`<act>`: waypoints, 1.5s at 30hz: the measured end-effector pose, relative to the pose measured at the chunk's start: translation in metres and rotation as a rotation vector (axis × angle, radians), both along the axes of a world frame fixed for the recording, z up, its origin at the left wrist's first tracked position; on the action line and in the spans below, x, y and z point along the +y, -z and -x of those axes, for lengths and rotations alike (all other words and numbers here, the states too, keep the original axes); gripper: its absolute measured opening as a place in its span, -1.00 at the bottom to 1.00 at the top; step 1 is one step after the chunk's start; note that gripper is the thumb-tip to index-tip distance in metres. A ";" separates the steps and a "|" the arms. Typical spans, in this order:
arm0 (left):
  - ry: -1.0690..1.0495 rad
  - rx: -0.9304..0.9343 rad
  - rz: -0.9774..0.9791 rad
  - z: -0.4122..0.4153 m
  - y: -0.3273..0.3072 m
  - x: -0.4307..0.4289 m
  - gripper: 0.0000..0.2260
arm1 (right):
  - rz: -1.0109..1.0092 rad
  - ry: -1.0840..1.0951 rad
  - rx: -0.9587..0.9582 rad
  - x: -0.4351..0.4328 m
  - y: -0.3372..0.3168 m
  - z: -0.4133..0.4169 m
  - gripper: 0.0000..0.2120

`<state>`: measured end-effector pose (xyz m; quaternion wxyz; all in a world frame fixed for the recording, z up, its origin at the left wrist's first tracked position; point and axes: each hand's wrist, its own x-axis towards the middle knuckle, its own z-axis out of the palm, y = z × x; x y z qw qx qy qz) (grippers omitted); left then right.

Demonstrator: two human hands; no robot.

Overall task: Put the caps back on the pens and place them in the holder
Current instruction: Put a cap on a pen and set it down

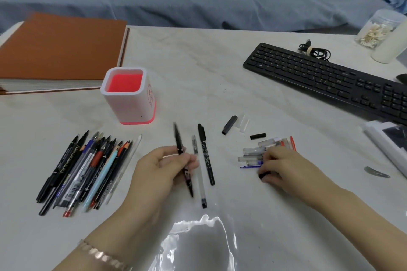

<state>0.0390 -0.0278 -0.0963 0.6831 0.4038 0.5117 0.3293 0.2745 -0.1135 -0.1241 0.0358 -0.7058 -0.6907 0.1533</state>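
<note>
At the near middle of the table (220,61), the left hand (158,169) has its grip clenched round a black pen (179,145), which is blurred and well short of the holder (127,94). The right hand (284,167) curls its grip on a black cap (264,175) beside the cap heap (253,154). A mismatched cap might jam or slip off, and a brushing wrist could scatter the loose caps. White lettering on one pen in the pen bundle (88,169) and the holder's red print are too blurred to read.
</note>
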 end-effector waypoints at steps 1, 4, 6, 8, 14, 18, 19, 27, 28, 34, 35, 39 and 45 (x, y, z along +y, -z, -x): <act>-0.049 -0.109 0.076 0.000 -0.002 0.001 -0.95 | -0.041 -0.012 0.004 0.000 0.000 0.002 -0.90; -0.136 -0.291 0.167 -0.001 -0.011 0.003 -0.95 | -0.106 0.097 0.238 -0.004 -0.013 0.024 -0.94; -0.169 -0.349 0.181 -0.001 -0.016 0.000 -0.90 | -0.197 0.207 0.462 -0.007 -0.024 0.043 -0.86; -0.190 -0.373 0.184 -0.001 -0.019 -0.002 -0.88 | -0.313 0.318 0.651 -0.009 -0.031 0.059 -0.75; -0.208 -0.371 0.160 -0.002 -0.020 -0.008 -0.89 | -0.408 0.503 0.881 -0.011 -0.032 0.088 -0.74; -0.207 -0.365 0.144 -0.004 -0.021 -0.010 -0.92 | -0.412 0.535 0.923 -0.009 -0.035 0.094 -0.72; -0.203 -0.365 0.139 -0.004 -0.022 -0.011 -0.93 | -0.413 0.537 0.922 -0.009 -0.036 0.095 -0.72; -0.145 -0.355 0.088 -0.007 -0.021 -0.023 -0.94 | -0.404 0.494 0.985 -0.007 -0.041 0.100 -0.60; -0.143 -0.353 0.078 -0.007 -0.020 -0.025 -0.96 | -0.410 0.485 0.984 -0.007 -0.041 0.101 -0.60; -0.149 -0.375 0.024 -0.010 -0.018 -0.034 -0.90 | -0.477 0.456 0.931 -0.010 -0.035 0.102 -0.68; -0.151 -0.369 0.018 -0.011 -0.017 -0.035 -0.90 | -0.466 0.448 0.928 -0.010 -0.035 0.102 -0.68; -0.143 -0.337 0.000 -0.015 -0.013 -0.037 -0.96 | -0.416 0.460 0.971 -0.011 -0.031 0.099 -0.61; -0.080 -0.206 -0.103 -0.021 -0.013 -0.033 -0.95 | -0.298 0.495 1.032 -0.017 -0.023 0.094 -0.64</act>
